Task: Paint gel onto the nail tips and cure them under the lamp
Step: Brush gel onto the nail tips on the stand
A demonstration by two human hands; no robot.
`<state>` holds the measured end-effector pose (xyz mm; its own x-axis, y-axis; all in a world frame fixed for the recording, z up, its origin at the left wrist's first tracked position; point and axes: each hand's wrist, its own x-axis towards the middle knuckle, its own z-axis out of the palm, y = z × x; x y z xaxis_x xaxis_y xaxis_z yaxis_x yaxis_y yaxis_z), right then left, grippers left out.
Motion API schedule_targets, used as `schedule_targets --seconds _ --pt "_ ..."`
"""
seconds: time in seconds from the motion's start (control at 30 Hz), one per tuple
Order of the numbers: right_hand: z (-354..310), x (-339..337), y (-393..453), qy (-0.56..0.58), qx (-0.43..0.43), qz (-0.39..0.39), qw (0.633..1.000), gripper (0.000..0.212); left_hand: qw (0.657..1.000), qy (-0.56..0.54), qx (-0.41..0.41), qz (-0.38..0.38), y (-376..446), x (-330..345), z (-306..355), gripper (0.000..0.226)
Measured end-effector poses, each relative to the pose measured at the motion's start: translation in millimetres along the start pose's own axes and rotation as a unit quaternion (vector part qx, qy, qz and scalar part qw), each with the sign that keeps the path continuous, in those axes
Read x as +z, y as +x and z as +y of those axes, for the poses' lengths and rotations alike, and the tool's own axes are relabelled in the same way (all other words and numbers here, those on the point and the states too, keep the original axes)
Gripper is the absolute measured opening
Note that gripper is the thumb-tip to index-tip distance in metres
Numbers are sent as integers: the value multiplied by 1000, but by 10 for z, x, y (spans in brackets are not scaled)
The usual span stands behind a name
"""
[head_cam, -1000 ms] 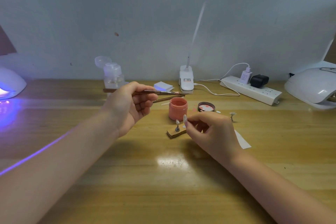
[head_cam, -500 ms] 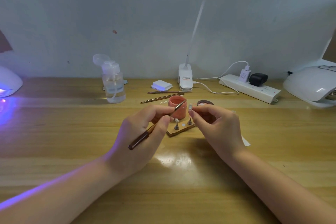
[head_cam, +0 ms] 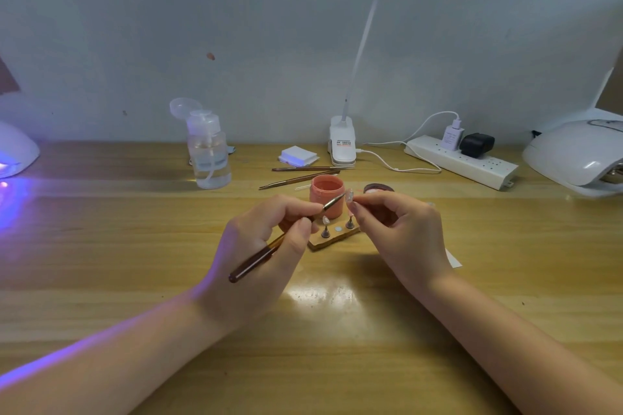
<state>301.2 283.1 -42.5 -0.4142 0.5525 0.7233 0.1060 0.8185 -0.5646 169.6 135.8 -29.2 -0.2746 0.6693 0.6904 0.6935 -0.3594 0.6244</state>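
clear nail tip (head_cam: 349, 195) held up in the air, pinched at its lower end, brush (head_cam: 269, 248) bristle end touching its left face. brush: dark brown handle, metal ferrule, slanting up to the right. open coral gel pot (head_cam: 327, 192) upright on the counter (head_cam: 337, 330) just behind. wooden holder (head_cam: 332, 238) in front of pot, two small stands, the left one carrying a second pale tip (head_cam: 326, 220). curing lamp (head_cam: 15, 152) at far left edge, glowing violet; another white lamp (head_cam: 580, 158) far right.
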Motion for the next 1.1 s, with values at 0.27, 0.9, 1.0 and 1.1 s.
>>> schedule_targets --seconds 0.27,0.9,1.0,1.1 --pt "-4 0 6 3 14 -7 1000 11 1000 -9 -14 1 -14 12 19 26" --pt "17 9 8 48 47 -21 998 12 999 15 -24 -15 -10 -1 7 24" --pt "26 13 8 54 51 -20 997 10 999 -16 -34 13 52 -13 35 21" --pt "42 20 7 46 49 -17 998 10 989 -62 -118 57 312 -33 53 17"
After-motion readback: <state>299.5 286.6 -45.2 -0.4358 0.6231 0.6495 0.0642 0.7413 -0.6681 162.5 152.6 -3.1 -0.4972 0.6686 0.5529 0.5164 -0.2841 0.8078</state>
